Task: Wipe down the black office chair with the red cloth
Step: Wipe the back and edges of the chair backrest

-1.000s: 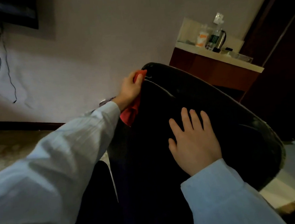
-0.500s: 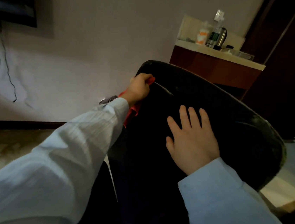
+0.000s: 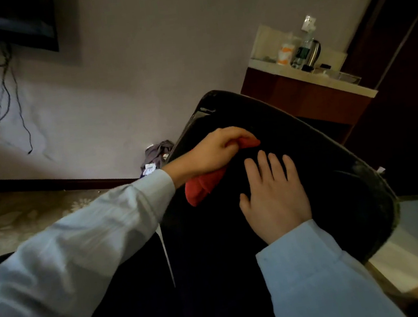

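The black office chair (image 3: 333, 159) fills the centre and lower right of the view, its backrest seen close up and tilted across the frame. The padded surface is matte black and very dark. The curved outer edge is glossy at the upper left corner and looks scuffed and greyish along the right-hand side. The left hand (image 3: 214, 150) is closed round the red cloth (image 3: 202, 189), fingers curled over a bunched part and pressing it against the upper backrest. A loose fold of the cloth hangs out below the wrist and lies on the black surface. The right hand (image 3: 275, 197) lies flat on the backrest just beside the cloth, fingers straight and slightly spread, holding nothing. Both arms wear pale blue sleeves (image 3: 83, 251). Behind the chair, a dark wood desk (image 3: 308, 100) with a pale top carries a steel kettle (image 3: 313, 51), a bottle (image 3: 301, 55) and a white-and-orange cup (image 3: 285, 54). A crumpled grey garment (image 3: 157, 152) lies on the patterned carpet (image 3: 27, 218) by the wall. Cables (image 3: 4, 85) hang below a wall-mounted screen (image 3: 18, 26) at upper left.
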### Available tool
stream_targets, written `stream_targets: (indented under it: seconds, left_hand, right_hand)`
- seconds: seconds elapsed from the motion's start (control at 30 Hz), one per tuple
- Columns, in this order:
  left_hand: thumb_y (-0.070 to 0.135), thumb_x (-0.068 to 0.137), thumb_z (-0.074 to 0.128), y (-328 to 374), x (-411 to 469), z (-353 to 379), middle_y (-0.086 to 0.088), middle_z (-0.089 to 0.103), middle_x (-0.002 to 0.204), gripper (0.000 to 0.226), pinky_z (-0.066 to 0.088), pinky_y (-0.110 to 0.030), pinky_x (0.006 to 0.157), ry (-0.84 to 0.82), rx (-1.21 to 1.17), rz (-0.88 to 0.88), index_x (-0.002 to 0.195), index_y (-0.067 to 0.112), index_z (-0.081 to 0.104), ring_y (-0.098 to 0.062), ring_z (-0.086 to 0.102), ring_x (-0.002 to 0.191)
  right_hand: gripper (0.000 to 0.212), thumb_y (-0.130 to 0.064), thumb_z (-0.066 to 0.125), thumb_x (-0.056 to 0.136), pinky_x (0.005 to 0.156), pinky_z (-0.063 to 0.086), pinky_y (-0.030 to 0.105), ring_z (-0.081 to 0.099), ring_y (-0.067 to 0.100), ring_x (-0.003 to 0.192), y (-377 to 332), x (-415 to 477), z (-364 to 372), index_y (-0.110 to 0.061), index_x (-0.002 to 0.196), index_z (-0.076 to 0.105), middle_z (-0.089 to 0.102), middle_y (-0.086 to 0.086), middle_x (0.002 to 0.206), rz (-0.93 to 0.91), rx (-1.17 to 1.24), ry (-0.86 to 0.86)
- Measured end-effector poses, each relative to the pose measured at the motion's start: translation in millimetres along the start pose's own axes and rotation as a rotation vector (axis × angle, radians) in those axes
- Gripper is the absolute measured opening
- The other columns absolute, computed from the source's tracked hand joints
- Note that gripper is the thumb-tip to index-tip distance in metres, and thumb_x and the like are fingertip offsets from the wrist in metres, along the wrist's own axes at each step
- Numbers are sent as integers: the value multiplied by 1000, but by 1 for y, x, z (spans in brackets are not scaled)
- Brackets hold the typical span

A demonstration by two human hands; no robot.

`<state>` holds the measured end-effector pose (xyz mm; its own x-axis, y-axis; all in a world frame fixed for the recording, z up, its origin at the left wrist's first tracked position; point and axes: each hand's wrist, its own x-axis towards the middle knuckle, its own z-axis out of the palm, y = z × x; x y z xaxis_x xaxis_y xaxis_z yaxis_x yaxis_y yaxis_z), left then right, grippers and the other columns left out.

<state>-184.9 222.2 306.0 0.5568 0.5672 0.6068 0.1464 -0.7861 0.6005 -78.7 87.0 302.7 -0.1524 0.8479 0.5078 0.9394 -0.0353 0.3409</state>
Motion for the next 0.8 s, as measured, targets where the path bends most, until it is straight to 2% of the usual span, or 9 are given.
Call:
stream_targets:
  seconds: [0.07,0.13,0.27,0.37,0.47,0.53,0.63,0.73,0.8]
  left_hand:
    - [-15,85,38,1,-1,-8,-7,60,120,46,37,-5,94,101,-114,-101,123,4,55,2,55,106]
    - [-10,90,41,-5,2,-15,-12,59,122,40,31,4,79,346,-51,-238,126,1,52,-6,53,105]
    - [6,94,47,-22,17,-16,-17,61,115,29,35,-14,71,560,31,-397,122,0,53,-21,56,100]
    - [9,96,46,-25,34,-3,-13,61,124,31,32,-12,88,531,42,-358,125,3,56,-23,54,115]
    - [16,97,46,-30,47,17,-11,61,125,35,36,-29,105,459,137,-320,129,9,56,-28,53,119]
    - [18,97,45,-30,48,22,-11,62,124,36,37,-32,103,451,230,-305,131,13,54,-29,53,117]
    - [16,97,47,-22,38,23,-9,63,122,36,30,-23,97,437,269,-219,132,15,53,-28,54,112]
    - [15,96,49,-5,17,30,-6,62,123,37,27,-13,85,387,250,-125,132,16,53,-22,49,107]
    - [15,96,49,5,5,34,-2,61,123,37,25,-8,80,344,234,-66,132,18,53,-15,45,99]
  right_hand:
    - [69,-25,83,53,99,32,54,59,45,106,1,0,1,2,113,63,60,32,113,-6,17,41]
    - [69,-25,83,53,99,33,54,59,45,105,2,0,4,2,113,63,61,33,113,-10,22,57]
    - [64,-29,81,56,94,44,55,60,43,105,4,-1,7,-3,113,66,62,29,113,-26,1,43]
    - [65,-28,82,53,95,42,55,60,44,105,5,0,10,-3,111,67,62,29,113,-23,7,94]
    - [67,-29,82,53,103,23,55,50,49,117,6,0,11,-2,112,66,57,31,121,28,-23,109]
    - [68,-38,77,60,106,12,57,38,51,126,4,0,3,-8,119,62,49,33,130,74,-112,48]
    - [69,-46,63,76,108,-2,58,19,53,135,2,-2,-1,-16,136,45,31,35,142,79,-201,-22]
    - [70,-46,60,79,107,-6,57,15,53,136,2,0,-2,-17,140,41,27,35,144,66,-194,-7]
    - [73,-42,71,69,107,2,58,26,56,131,1,0,1,-11,132,51,37,38,137,85,-163,-4]
